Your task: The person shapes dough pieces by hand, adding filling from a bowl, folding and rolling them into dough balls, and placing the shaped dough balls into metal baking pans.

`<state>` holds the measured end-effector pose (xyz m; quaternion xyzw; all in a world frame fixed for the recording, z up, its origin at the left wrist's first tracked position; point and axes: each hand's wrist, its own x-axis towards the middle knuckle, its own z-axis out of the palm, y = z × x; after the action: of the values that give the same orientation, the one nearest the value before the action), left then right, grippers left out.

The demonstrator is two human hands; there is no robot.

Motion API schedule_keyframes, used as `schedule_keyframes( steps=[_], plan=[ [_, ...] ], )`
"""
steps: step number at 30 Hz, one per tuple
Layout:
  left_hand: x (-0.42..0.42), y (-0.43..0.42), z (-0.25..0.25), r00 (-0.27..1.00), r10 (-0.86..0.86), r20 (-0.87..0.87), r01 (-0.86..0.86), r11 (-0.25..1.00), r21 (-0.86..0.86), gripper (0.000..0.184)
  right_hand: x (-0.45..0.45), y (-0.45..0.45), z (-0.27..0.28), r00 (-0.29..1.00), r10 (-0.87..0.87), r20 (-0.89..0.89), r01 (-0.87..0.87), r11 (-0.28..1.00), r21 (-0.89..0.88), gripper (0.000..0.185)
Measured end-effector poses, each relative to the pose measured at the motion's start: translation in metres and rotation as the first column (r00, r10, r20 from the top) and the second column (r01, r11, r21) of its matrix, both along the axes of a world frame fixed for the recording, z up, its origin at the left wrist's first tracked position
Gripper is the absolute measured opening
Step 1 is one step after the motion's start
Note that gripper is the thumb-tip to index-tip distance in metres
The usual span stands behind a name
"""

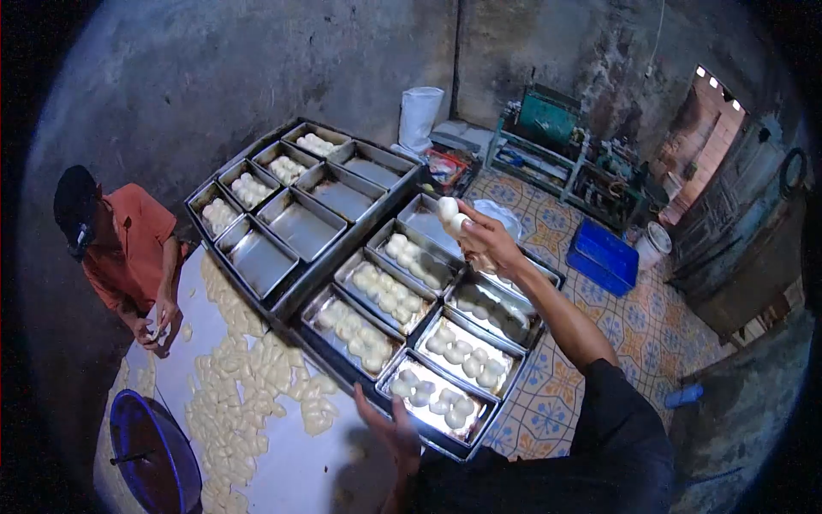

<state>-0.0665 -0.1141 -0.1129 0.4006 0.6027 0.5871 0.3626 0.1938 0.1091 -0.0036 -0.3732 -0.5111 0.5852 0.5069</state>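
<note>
Raised over the metal baking pans, my right hand (pixel 490 244) is closed around a few white dough balls (pixel 448 211). Below it stand several rectangular pans (pixel 409 353) in a dark rack, most holding rows of pale dough balls (pixel 467 358). My left hand (pixel 392 435) is beside the near pan's corner, its fingers apart and nothing seen in them; whether it touches the rack cannot be made out. Many cut dough pieces (pixel 235 403) lie spread on the white table (pixel 287 471) to the left.
A second rack (pixel 300 224) holds pans, some with dough. Across the table, a person in an orange shirt (pixel 137 244) handles dough. A purple basin (pixel 154 454) stands at lower left. A blue crate (pixel 602 257), white bucket (pixel 655 244) and green machine (pixel 548 120) are on the floor.
</note>
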Motion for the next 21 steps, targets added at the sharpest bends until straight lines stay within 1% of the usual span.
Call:
schedule_keyframes(
  steps=[1, 2, 3, 4, 5, 6, 7, 8, 9, 10, 11, 12, 14, 15, 16, 17, 18, 19, 20, 21],
  plan=[
    [0.005, 0.003, -0.002, 0.999, 0.012, -0.031, -0.012, 1.000, 0.010, 0.068, 0.003, 0.025, -0.012, 0.991, -0.092, 0.098, 0.086, 0.994, 0.067, 0.050],
    [0.007, 0.000, -0.010, 0.998, 0.027, -0.064, -0.026, 1.000, 0.012, 0.068, 0.007, 0.051, -0.028, 0.929, -0.173, 0.327, 0.133, 0.981, 0.139, 0.049],
    [0.001, -0.003, -0.068, 0.995, 0.068, -0.068, -0.067, 0.998, 0.016, 0.064, 0.008, 0.077, -0.051, 0.814, -0.304, 0.495, 0.074, 0.900, 0.431, 0.046],
    [0.004, 0.003, -0.055, 0.994, 0.078, -0.070, -0.078, 0.997, 0.010, 0.064, 0.010, 0.101, -0.074, 0.661, -0.472, 0.583, -0.054, 0.745, 0.665, 0.044],
    [0.007, 0.008, -0.029, 0.962, 0.040, 0.271, -0.017, 0.996, -0.087, 0.062, 0.017, 0.125, -0.094, 0.575, -0.400, 0.714, -0.210, 0.771, 0.601, 0.045],
    [0.010, 0.013, -0.016, 0.814, 0.029, 0.581, 0.076, 0.985, -0.156, 0.060, 0.013, 0.132, -0.101, 0.273, -0.394, 0.878, -0.414, 0.776, 0.477, 0.049],
    [0.015, 0.010, -0.033, 0.987, 0.154, 0.045, -0.156, 0.986, 0.052, 0.057, 0.010, 0.130, -0.111, 0.200, -0.454, 0.869, -0.389, 0.777, 0.495, 0.052],
    [0.014, 0.010, -0.033, 0.986, 0.161, 0.040, -0.163, 0.985, 0.053, 0.057, 0.007, 0.130, -0.119, 0.124, -0.512, 0.850, -0.370, 0.771, 0.518, 0.054],
    [0.013, 0.009, -0.028, 0.983, 0.155, 0.103, -0.159, 0.987, 0.031, 0.056, 0.005, 0.128, -0.114, 0.132, -0.510, 0.850, -0.374, 0.769, 0.519, 0.054],
    [0.013, 0.007, -0.027, 0.974, 0.148, 0.170, -0.151, 0.988, 0.007, 0.056, 0.008, 0.123, -0.107, 0.286, -0.441, 0.851, -0.284, 0.809, 0.515, 0.052],
    [0.012, 0.004, -0.033, 0.979, 0.153, 0.133, -0.156, 0.988, 0.012, 0.054, 0.013, 0.116, -0.099, 0.433, -0.374, 0.820, -0.193, 0.850, 0.490, 0.050],
    [0.013, 0.004, -0.031, 0.980, 0.152, 0.128, -0.154, 0.988, 0.006, 0.054, 0.020, 0.108, -0.093, 0.401, -0.348, 0.847, -0.215, 0.864, 0.456, 0.044],
    [0.015, 0.007, -0.023, 0.979, 0.176, 0.104, -0.174, 0.984, -0.033, 0.053, 0.029, 0.088, -0.089, 0.337, -0.410, 0.848, -0.201, 0.848, 0.490, 0.038],
    [0.014, 0.005, -0.037, 0.970, 0.162, 0.182, -0.168, 0.986, 0.013, 0.052, 0.037, 0.088, -0.097, 0.260, -0.324, 0.909, -0.319, 0.860, 0.398, 0.037],
    [0.013, 0.008, -0.043, 0.970, 0.160, 0.183, -0.166, 0.986, 0.016, 0.052, 0.042, 0.090, -0.102, 0.168, -0.246, 0.955, -0.426, 0.855, 0.296, 0.035],
    [0.012, 0.009, -0.047, 0.966, 0.164, 0.198, -0.171, 0.985, 0.018, 0.052, 0.044, 0.085, -0.113, 0.202, -0.375, 0.905, -0.369, 0.827, 0.424, 0.030],
    [0.011, 0.005, -0.048, 0.963, 0.169, 0.208, -0.176, 0.984, 0.016, 0.051, 0.048, 0.086, -0.108, 0.228, -0.337, 0.914, -0.396, 0.825, 0.403, 0.029],
    [0.015, 0.008, -0.029, 0.969, 0.213, 0.128, -0.211, 0.977, -0.028, 0.051, 0.049, 0.088, -0.097, 0.190, -0.291, 0.938, -0.405, 0.847, 0.345, 0.030],
    [0.018, 0.010, -0.016, 0.967, 0.222, 0.122, -0.222, 0.975, -0.016, 0.051, 0.045, 0.090, -0.086, 0.158, -0.248, 0.956, -0.419, 0.860, 0.292, 0.032],
    [0.018, 0.011, -0.006, 0.976, 0.196, 0.096, -0.194, 0.981, -0.030, 0.051, 0.032, 0.088, -0.070, 0.258, -0.417, 0.872, -0.357, 0.797, 0.487, 0.035]
  ],
)
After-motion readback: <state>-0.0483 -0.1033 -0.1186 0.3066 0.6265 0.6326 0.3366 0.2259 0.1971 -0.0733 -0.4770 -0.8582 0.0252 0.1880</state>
